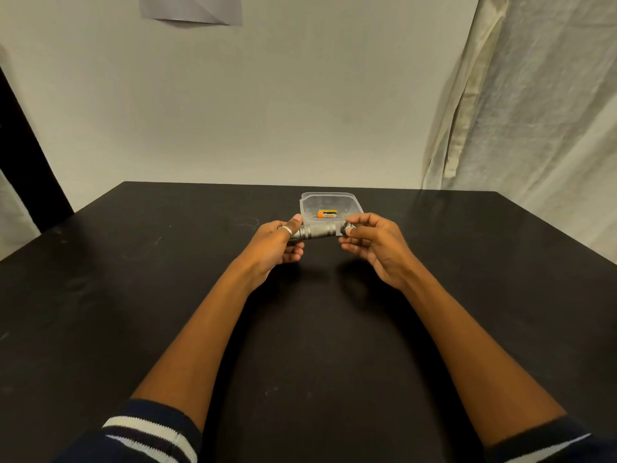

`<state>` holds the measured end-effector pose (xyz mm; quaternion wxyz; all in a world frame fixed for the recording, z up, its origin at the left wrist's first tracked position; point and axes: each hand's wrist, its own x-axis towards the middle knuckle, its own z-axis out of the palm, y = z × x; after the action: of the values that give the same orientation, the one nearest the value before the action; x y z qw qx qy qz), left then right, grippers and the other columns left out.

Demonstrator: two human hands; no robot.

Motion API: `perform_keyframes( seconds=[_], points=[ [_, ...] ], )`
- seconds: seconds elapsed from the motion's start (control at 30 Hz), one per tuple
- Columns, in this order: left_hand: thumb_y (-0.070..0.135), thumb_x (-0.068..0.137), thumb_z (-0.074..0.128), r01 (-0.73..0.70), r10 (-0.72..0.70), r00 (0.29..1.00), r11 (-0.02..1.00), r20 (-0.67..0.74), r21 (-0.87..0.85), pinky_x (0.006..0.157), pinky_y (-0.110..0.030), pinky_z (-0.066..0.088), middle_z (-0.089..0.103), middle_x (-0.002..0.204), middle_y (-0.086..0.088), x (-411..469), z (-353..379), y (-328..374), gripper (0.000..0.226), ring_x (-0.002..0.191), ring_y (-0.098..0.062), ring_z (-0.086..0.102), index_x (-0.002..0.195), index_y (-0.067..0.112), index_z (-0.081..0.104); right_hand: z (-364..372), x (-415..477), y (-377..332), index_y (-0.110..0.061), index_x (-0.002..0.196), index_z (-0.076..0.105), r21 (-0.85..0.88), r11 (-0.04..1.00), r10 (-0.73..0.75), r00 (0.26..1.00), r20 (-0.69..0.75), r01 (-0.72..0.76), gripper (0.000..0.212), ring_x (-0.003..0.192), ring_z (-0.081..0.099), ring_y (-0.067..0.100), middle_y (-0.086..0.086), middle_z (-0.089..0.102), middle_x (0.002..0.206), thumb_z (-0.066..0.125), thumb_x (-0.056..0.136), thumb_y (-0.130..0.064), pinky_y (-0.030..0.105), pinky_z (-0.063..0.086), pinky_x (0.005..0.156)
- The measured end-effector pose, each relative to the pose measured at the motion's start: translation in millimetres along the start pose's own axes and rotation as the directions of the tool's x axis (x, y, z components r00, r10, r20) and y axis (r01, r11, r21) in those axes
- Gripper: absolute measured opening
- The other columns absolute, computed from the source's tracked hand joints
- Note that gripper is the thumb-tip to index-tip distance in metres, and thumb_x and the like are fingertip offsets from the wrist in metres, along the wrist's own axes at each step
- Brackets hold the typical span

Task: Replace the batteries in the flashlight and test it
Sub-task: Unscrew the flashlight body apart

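A silver metal flashlight (318, 231) is held level above the black table (133, 295), lying left to right between both hands. My left hand (277, 245), with a ring on the thumb, grips its left end. My right hand (370, 242) pinches the dark cap (345, 229) at the flashlight's right end with fingertips. Just behind the flashlight stands a clear plastic container (350, 203) holding orange batteries (327, 213). The flashlight's left end is hidden inside my left hand.
A pale wall rises behind the table's far edge. A light cloth curtain (521, 111) hangs at the right, reaching the table's back right corner. A dark post (30, 155) stands at the left. Striped dark sleeves show at the bottom.
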<state>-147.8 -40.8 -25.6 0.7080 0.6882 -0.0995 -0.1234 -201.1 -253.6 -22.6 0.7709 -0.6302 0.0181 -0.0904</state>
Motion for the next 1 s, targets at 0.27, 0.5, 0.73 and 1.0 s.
perform_keyframes(
  seconds=[0.27, 0.5, 0.73, 1.0],
  points=[
    [0.045, 0.101, 0.057, 0.017, -0.018, 1.000, 0.999, -0.006, -0.030, 0.064, -0.026, 0.057, 0.067, 0.083, -0.008, 0, 0, 1, 0.036, 0.065, -0.011, 0.064, 0.107, 0.010, 0.064, -23, 4, -9, -0.015, 0.107, 0.073, -0.625, 0.779, -0.098, 0.994, -0.042, 0.050, 0.024, 0.091, 0.074, 0.016, 0.007, 0.075, 0.101, 0.077, 0.086, -0.004, 0.022, 0.059, 0.080],
    [0.045, 0.101, 0.057, 0.014, -0.014, 1.000, 0.999, -0.010, -0.035, 0.066, -0.026, 0.057, 0.067, 0.084, -0.009, 0, -1, 1, 0.038, 0.067, -0.011, 0.064, 0.109, 0.009, 0.065, -42, 6, -12, -0.021, 0.098, 0.074, -0.844, 0.536, -0.056, 0.998, -0.027, 0.008, 0.021, 0.085, 0.067, 0.008, -0.005, 0.073, 0.091, 0.082, 0.080, -0.014, 0.016, 0.045, 0.067],
    [0.044, 0.101, 0.057, 0.010, -0.011, 1.000, 0.999, -0.009, -0.035, 0.063, -0.024, 0.057, 0.067, 0.083, -0.008, -1, -1, 1, 0.037, 0.065, -0.010, 0.065, 0.109, 0.009, 0.065, -47, 5, -15, -0.021, 0.109, 0.067, -0.825, 0.565, 0.035, 0.998, 0.043, 0.016, 0.037, 0.092, 0.070, 0.013, 0.000, 0.072, 0.099, 0.083, 0.077, -0.008, 0.026, 0.053, 0.083],
    [0.044, 0.101, 0.057, 0.018, -0.018, 1.000, 0.999, -0.009, -0.037, 0.063, -0.024, 0.057, 0.068, 0.082, -0.007, -1, -1, 2, 0.037, 0.065, -0.010, 0.065, 0.109, 0.009, 0.065, -44, 2, -16, -0.017, 0.115, 0.069, -0.764, 0.645, 0.016, 0.999, 0.050, 0.028, 0.038, 0.098, 0.071, 0.016, 0.001, 0.074, 0.103, 0.084, 0.081, -0.020, 0.034, 0.056, 0.094]
  ],
)
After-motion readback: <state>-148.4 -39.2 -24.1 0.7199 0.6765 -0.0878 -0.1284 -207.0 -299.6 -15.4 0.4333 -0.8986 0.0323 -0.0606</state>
